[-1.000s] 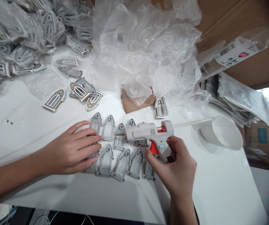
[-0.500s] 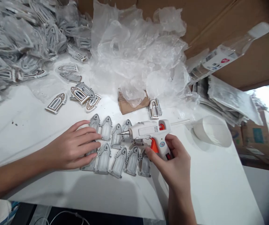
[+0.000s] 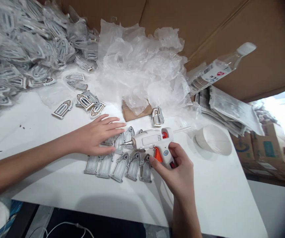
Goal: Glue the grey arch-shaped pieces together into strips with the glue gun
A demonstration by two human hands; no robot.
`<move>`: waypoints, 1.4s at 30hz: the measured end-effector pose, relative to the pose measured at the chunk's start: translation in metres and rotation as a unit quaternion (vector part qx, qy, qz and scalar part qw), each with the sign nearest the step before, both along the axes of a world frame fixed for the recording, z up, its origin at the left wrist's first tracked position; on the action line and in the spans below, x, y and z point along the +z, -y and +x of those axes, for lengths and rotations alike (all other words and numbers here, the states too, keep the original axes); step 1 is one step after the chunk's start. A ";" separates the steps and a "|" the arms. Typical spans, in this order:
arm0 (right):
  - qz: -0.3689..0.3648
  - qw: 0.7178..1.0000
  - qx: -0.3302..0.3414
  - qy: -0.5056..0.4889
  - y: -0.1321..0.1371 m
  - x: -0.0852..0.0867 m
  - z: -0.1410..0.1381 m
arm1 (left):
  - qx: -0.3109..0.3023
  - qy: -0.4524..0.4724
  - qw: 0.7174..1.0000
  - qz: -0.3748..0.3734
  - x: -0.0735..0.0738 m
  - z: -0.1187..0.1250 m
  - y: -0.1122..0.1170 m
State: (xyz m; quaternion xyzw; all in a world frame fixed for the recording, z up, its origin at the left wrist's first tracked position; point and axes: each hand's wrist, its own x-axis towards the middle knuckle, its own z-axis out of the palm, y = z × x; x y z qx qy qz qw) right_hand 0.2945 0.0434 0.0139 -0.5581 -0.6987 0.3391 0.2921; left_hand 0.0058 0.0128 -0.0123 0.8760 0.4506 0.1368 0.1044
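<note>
Steady the glue gun (image 3: pixel 146 138) with curled fingers of the right hand (image 3: pixel 179 172), aiming the nozzle (image 3: pixel 128 143) at window pieces (image 3: pixel 133 167); hold the left hand (image 3: pixel 95 135) clear, with spread, seemingly empty fingers.

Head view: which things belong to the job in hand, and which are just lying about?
In the job:
white glue gun, in the right hand
grey arched frames in two rows, left hand over the upper one
likely, the heaped bagged frames

Seemingly lying about:
plastic bottle
white tub
crumpled clear wrap
brown cardboard piece
</note>
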 end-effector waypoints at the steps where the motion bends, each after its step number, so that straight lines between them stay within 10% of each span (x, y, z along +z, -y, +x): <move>1: -0.002 1.000 0.000 -0.001 0.000 0.000 0.001 | -0.008 -0.003 1.000 -0.012 -0.001 0.001 -0.001; 42: 0.007 1.000 -0.028 -0.007 0.001 -0.005 0.009 | -0.007 -0.018 0.999 -0.039 -0.003 0.010 0.032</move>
